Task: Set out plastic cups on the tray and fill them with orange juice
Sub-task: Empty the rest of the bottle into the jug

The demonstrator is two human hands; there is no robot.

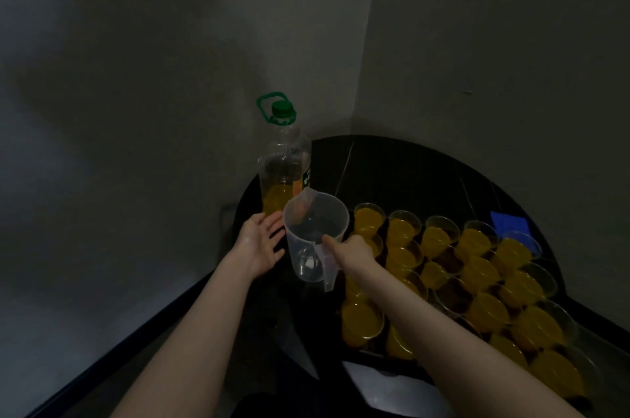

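Observation:
An empty clear plastic jug (312, 230) stands on the dark table left of the cups. My right hand (351, 250) grips its handle, thumb on top. My left hand (260, 242) is open beside the jug's left wall, fingers spread, just short of touching it. Behind them stands a large clear bottle (283, 165) with a green cap and a low level of orange juice. Several plastic cups (474, 274) filled with orange juice stand in rows on a dark tray (385, 354) to the right; one or two among them look dark inside.
The dark table (409, 168) sits in a corner between two grey walls. A blue cloth (509, 223) lies behind the cups at the right. A dark table edge runs along the lower left.

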